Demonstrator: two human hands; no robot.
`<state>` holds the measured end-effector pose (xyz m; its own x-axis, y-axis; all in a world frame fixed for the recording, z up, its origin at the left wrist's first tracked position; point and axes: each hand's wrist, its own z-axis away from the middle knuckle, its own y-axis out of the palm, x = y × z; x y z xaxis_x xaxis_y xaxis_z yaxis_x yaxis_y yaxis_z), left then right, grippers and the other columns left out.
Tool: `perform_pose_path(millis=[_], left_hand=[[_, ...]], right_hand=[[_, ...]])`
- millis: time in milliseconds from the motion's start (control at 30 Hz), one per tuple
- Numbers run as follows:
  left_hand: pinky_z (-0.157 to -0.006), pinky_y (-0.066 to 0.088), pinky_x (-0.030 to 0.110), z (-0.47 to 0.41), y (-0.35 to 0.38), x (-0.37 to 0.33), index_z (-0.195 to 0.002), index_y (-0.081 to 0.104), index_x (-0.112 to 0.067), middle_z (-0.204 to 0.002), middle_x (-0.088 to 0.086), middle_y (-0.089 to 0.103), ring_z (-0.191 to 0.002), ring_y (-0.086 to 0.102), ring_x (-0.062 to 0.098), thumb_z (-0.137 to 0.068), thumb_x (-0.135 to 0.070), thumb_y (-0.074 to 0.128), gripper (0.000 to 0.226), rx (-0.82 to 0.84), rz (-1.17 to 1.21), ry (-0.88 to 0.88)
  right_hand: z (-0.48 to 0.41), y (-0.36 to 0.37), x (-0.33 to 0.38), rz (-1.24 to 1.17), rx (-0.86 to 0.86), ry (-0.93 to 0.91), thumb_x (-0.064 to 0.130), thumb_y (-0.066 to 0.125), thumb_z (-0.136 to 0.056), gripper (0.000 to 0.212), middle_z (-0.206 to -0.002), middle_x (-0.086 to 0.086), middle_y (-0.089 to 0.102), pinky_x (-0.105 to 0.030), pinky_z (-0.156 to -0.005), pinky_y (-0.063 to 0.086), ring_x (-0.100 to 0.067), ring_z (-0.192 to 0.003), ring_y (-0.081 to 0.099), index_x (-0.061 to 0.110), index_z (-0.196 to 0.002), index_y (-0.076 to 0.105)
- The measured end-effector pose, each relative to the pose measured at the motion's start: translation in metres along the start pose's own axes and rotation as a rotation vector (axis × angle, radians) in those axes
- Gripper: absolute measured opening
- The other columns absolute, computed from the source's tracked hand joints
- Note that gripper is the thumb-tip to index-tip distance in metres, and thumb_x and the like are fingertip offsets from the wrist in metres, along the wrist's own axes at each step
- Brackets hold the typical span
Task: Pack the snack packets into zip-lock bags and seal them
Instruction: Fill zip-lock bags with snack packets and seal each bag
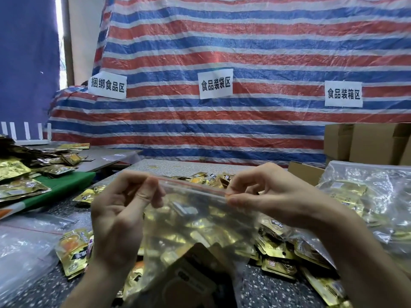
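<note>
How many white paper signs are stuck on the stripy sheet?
3: the left sign, the middle sign, and the right sign above the cardboard boxes, all on the striped tarp. None looks hidden.

I see a grey speckled table [264, 292]. Loose gold snack packets [278, 256] lie scattered over its middle. On its left side lie empty clear bags [24, 252] (flat, overlapping each other). On its right side rest filled bags [367, 201].
</note>
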<state>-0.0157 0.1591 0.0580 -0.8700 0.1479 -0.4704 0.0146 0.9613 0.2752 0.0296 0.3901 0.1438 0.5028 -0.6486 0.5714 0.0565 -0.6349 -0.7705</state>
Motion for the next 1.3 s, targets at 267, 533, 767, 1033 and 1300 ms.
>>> perform_pose_path(millis=[267, 533, 767, 1033, 1300], left_hand=[[-0.059, 0.048, 0.023, -0.002, -0.006, 0.011, -0.080, 0.068, -0.019, -0.068, 0.002, 0.064, -0.059, 0.056, 0.020, -0.087, -0.026, 0.064, 0.011, -0.002, -0.028, 0.006], [-0.059, 0.047, 0.024, -0.005, -0.011, 0.013, -0.081, 0.068, -0.020, -0.069, 0.003, 0.064, -0.059, 0.055, 0.022, -0.086, -0.041, 0.071, 0.021, -0.015, -0.029, 0.004], [-0.058, 0.048, 0.022, -0.005, -0.010, 0.013, -0.081, 0.068, -0.022, -0.069, 0.002, 0.064, -0.057, 0.055, 0.019, -0.083, -0.048, 0.072, 0.027, -0.013, -0.014, -0.003], [-0.057, 0.046, 0.026, -0.002, -0.007, 0.013, -0.080, 0.066, -0.021, -0.070, 0.004, 0.063, -0.059, 0.054, 0.022, -0.085, -0.043, 0.068, 0.022, 0.017, -0.029, 0.000], [-0.058, 0.048, 0.027, -0.001, -0.008, 0.013, -0.083, 0.067, -0.020, -0.073, 0.006, 0.064, -0.060, 0.055, 0.023, -0.085, -0.051, 0.070, 0.031, 0.026, -0.057, 0.008]], right_hand=[[-0.004, -0.005, -0.027, -0.171, 0.010, 0.073, 0.018, 0.074, -0.085, 0.011, -0.075, 0.004, 0.070, -0.017, -0.062, 0.047, -0.007, -0.071, 0.062, 0.007, -0.084, 0.074], [-0.003, -0.010, -0.037, -0.099, -0.014, 0.073, 0.044, 0.078, -0.071, 0.034, -0.065, 0.002, 0.065, -0.023, -0.051, 0.041, -0.011, -0.058, 0.052, 0.011, -0.076, 0.074], [0.001, -0.010, -0.038, -0.306, 0.101, 0.027, 0.024, 0.070, -0.080, 0.019, -0.072, -0.008, 0.063, -0.027, -0.055, 0.044, -0.020, -0.064, 0.053, 0.005, -0.084, 0.069], [0.007, -0.020, -0.045, -0.328, 0.121, 0.028, 0.009, 0.067, -0.084, 0.013, -0.076, -0.006, 0.066, -0.027, -0.063, 0.049, -0.017, -0.067, 0.057, -0.001, -0.092, 0.069], [0.006, -0.020, -0.050, -0.171, 0.067, 0.090, 0.018, 0.069, -0.089, 0.010, -0.073, -0.001, 0.064, -0.029, -0.063, 0.051, -0.014, -0.067, 0.058, 0.013, -0.081, 0.069]])
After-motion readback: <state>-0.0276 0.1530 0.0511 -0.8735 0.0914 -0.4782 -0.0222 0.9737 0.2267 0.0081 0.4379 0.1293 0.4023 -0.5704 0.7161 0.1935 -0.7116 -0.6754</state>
